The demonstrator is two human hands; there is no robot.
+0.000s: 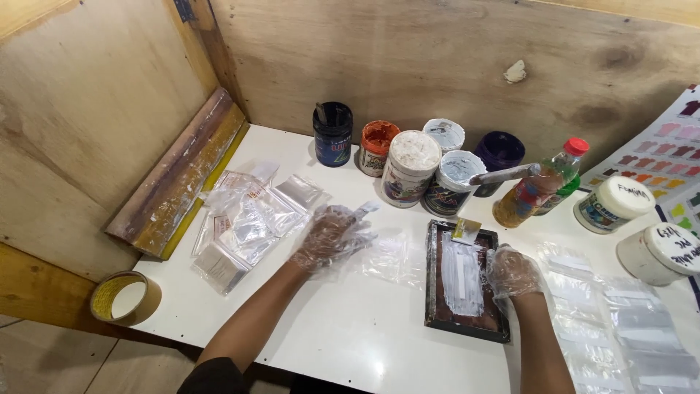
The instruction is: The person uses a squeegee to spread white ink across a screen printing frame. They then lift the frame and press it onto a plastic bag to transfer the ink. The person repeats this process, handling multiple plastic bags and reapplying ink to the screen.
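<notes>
White worktop (343, 343) set against plywood walls. A long wooden squeegee (179, 175) leans along the left wall; a colour swatch chart (667, 149) lies at the right edge.

Small dark-framed printing screen (467, 281) lies right of centre, long axis running away from the person. The right hand (512, 271), in a thin clear glove, rests on the frame's right edge — fingers curled against it, holding it down as far as can be told.

The left hand (329, 237), likewise gloved, is spread flat with fingers fanned toward the screen, pressing on a clear plastic sleeve (386, 257) lying just left of the frame. The sleeve sits between the two hands, nearer the left.

Loose pile of clear bags (248, 215) lies left of that hand; a row of flattened clear sleeves (620, 321) covers the right side.

Back row — round ink pots (412, 164), open and lidded, in dark blue, orange, white and purple; a plastic bottle with a red cap (539, 184); two white-lidded tubs (612, 204). A tape roll (125, 298) sits off the worktop's left corner.
</notes>
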